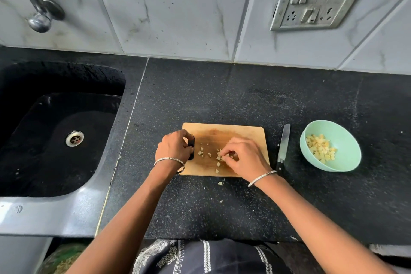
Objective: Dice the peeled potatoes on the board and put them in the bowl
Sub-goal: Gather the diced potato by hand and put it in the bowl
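No lettering can be read anywhere (switch plate [320,0] included).

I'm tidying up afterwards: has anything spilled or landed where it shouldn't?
Yes. Two small pale potato pieces lie on the black speckled counter in front of the wooden cutting board, not in the mint-green bowl.

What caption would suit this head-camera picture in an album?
Right hand pinches potato dice on the board while the left hand grips its edge; knife and bowl lie alongside.
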